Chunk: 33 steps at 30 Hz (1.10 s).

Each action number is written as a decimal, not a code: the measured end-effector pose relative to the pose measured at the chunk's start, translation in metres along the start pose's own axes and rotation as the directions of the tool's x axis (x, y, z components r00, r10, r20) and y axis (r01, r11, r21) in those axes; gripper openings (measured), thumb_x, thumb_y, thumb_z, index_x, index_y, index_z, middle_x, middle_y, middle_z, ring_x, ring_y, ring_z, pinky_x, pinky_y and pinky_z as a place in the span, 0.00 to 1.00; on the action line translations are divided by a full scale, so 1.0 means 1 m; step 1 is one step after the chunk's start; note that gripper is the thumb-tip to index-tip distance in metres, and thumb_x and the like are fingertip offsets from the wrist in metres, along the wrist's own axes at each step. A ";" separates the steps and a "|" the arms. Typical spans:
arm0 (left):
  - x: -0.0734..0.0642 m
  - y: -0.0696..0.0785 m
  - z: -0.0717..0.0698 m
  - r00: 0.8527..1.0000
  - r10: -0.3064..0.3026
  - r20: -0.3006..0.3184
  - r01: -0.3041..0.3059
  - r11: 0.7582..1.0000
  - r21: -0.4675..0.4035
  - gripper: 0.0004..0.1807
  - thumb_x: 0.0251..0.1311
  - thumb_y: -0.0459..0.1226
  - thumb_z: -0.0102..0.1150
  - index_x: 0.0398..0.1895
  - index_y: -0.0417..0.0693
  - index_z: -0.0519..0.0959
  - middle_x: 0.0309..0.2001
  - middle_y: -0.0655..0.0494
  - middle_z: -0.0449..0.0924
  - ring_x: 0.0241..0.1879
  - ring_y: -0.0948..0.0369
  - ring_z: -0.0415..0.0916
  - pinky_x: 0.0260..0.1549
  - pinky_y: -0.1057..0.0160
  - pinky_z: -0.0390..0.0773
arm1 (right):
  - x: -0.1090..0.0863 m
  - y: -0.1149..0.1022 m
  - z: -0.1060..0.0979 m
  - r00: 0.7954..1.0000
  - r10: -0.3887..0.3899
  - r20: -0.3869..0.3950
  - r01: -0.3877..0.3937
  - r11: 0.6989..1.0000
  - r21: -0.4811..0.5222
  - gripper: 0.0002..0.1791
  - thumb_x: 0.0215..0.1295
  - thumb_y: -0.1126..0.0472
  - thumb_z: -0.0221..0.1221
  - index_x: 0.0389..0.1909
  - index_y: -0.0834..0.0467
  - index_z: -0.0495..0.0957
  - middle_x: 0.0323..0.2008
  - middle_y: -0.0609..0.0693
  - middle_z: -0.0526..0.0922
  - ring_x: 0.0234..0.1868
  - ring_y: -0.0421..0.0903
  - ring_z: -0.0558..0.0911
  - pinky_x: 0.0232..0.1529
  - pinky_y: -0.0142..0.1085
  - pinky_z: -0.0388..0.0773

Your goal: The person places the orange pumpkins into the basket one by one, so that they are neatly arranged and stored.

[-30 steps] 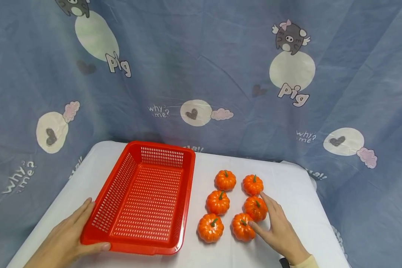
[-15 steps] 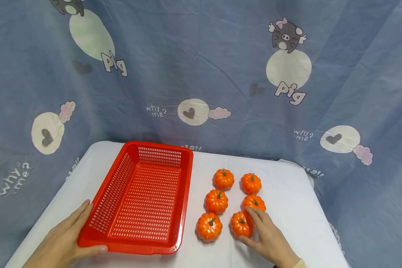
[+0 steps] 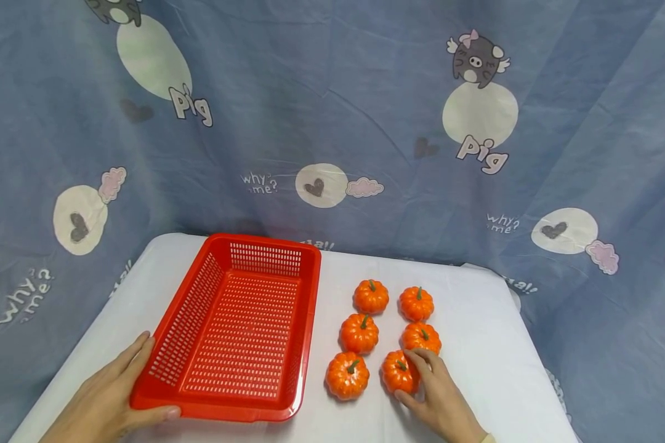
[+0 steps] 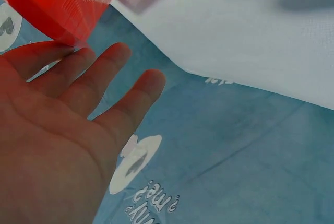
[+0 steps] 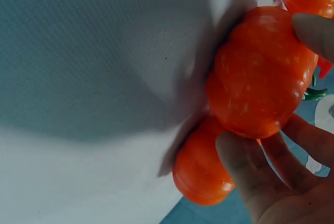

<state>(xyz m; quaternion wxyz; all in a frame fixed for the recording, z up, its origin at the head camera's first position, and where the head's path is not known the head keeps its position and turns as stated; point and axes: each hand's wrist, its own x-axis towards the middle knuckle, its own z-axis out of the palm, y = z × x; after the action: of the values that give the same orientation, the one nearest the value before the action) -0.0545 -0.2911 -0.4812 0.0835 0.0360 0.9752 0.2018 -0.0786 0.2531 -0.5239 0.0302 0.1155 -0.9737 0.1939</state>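
Note:
My left hand [image 3: 104, 394] lies against the near left corner of a red plastic basket [image 3: 221, 411], its thumb along the front rim and its fingers stretched along the left side. In the left wrist view those fingers [image 4: 99, 80] are spread beside the basket wall [image 4: 57, 7]. At the front of the right column, my right hand [image 3: 442, 400] pinches a small orange toy pumpkin [image 3: 396, 372] with a green stem. From the right wrist, the pumpkin [image 5: 261, 72] shows between the thumb [image 5: 315, 35] and the fingers. Another pumpkin [image 3: 421, 336] sits just behind the hand.
More pumpkins stand in two columns right of the basket, the nearest left one [image 3: 348, 376] between basket and right hand. A white cloth [image 3: 476, 307] covers the table. Behind hangs a blue curtain [image 3: 332, 111] with pig prints.
My right hand has moved left and down from beside the right column onto the front pumpkin, closing thumb and fingers about it. The left hand and basket stay in place.

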 end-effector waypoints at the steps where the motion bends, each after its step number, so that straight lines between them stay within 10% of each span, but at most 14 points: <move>1: 0.000 0.000 0.000 1.000 -0.002 0.002 0.002 1.000 -0.001 0.79 0.38 0.72 0.70 0.78 0.28 0.42 0.73 0.25 0.52 0.65 0.30 0.58 0.52 0.27 0.69 | 0.000 0.000 0.000 1.000 0.002 -0.001 -0.002 1.000 0.011 0.44 0.50 0.46 0.78 0.68 0.53 0.73 0.63 0.52 0.70 0.61 0.51 0.76 0.59 0.48 0.79; 18: 0.000 0.005 0.001 1.000 0.011 -0.002 -0.011 0.998 -0.054 0.78 0.39 0.73 0.68 0.80 0.34 0.38 0.75 0.28 0.53 0.66 0.32 0.58 0.54 0.27 0.67 | 0.003 -0.001 -0.006 1.000 -0.002 0.001 0.002 0.996 0.089 0.45 0.49 0.43 0.78 0.68 0.50 0.73 0.66 0.47 0.71 0.65 0.47 0.72 0.64 0.50 0.74; 25: 0.001 0.006 0.002 0.999 0.036 -0.035 -0.038 0.998 -0.056 0.79 0.38 0.74 0.67 0.80 0.35 0.38 0.74 0.29 0.54 0.66 0.33 0.59 0.55 0.27 0.67 | 0.009 0.000 -0.011 0.967 -0.192 -0.166 0.200 0.979 0.035 0.45 0.45 0.47 0.80 0.66 0.53 0.75 0.63 0.51 0.75 0.63 0.47 0.74 0.61 0.47 0.77; 33: 0.007 0.008 0.003 0.997 0.053 -0.052 -0.055 0.998 -0.040 0.79 0.37 0.75 0.65 0.80 0.34 0.39 0.74 0.27 0.54 0.65 0.33 0.60 0.55 0.28 0.69 | 0.027 -0.011 -0.024 0.923 -0.304 -0.234 0.325 0.944 0.056 0.43 0.47 0.51 0.80 0.66 0.56 0.75 0.64 0.51 0.74 0.63 0.47 0.73 0.67 0.20 0.61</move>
<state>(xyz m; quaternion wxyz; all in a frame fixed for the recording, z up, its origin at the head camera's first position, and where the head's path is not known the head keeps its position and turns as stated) -0.0602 -0.2819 -0.4821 0.0542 0.0554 0.9713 0.2251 -0.1019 0.2461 -0.4951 0.1642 0.2493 -0.9228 0.2437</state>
